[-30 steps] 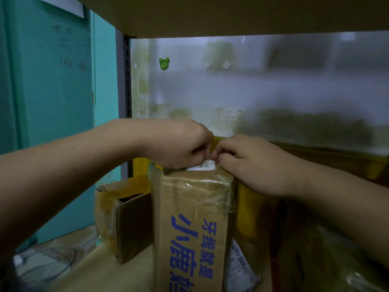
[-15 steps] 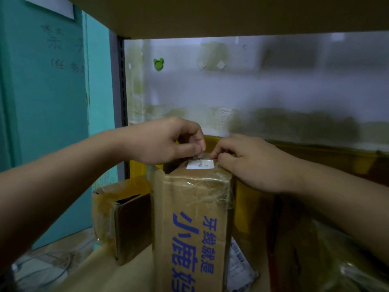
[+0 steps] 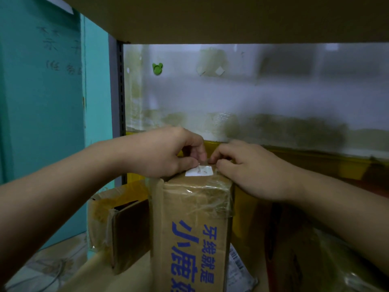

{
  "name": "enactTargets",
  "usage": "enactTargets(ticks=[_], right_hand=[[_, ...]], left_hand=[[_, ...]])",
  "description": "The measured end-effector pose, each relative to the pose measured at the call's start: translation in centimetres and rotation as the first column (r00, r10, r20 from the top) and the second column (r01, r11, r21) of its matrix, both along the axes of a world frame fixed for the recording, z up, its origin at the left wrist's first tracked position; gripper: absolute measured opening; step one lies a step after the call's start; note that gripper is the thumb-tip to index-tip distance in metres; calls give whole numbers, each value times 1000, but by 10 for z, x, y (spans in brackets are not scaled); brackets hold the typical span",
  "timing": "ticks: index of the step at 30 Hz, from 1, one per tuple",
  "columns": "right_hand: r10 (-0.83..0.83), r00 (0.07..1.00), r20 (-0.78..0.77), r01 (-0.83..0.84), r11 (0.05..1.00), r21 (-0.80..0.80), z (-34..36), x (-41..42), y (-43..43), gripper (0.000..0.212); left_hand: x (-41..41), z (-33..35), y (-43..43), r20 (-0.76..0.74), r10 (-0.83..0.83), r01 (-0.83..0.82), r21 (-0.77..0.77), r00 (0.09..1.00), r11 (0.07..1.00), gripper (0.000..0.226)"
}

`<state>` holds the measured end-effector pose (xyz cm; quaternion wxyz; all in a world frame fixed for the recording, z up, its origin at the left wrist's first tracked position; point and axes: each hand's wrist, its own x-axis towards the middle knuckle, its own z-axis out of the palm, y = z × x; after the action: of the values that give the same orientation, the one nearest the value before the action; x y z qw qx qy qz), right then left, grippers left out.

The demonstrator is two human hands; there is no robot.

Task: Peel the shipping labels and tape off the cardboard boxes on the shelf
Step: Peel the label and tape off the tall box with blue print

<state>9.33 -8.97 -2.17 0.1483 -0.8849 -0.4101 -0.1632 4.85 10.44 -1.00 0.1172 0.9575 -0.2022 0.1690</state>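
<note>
Tall box, bound in clear tape, stands on the shelf beside a smaller box with a dark open side; white label on its top; left hand pinches the label's left edge, right hand curled at its right edge, grip unclear.

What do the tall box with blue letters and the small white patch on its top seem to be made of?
Tall box: brown cardboard, matte, judging by its folded flap edge; glossy clear tape wrinkles over its upper part. White patch: probably a paper label remnant, matte and flat, though too small to confirm.
</note>
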Motion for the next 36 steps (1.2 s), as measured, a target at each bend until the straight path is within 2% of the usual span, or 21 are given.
enactTargets(ticks=[7,14,23,32,36], right_hand=[[6,1000,-10,-6,1000,9,0,0,0,25],[6,1000,-4,-6,1000,7,-1,1,0,25],[28,1000,6,-28,1000,-1,1,0,-1,26],[46,998,-35,-46,999,-23,0,3,3,25],[23,999,-42,-25,999,-39,1,3,-2,25]], left_hand=[[1,-2,3,-19,8,-9,-63,1000,998,22],[4,0,7,-35,43,-45,-46,998,998,31],[5,-4,10,8,16,-16,-68,1000,998,7],[3,-7,13,38,86,-82,-90,996,993,13],[0,-9,16,-11,39,-40,-242,999,969,23]])
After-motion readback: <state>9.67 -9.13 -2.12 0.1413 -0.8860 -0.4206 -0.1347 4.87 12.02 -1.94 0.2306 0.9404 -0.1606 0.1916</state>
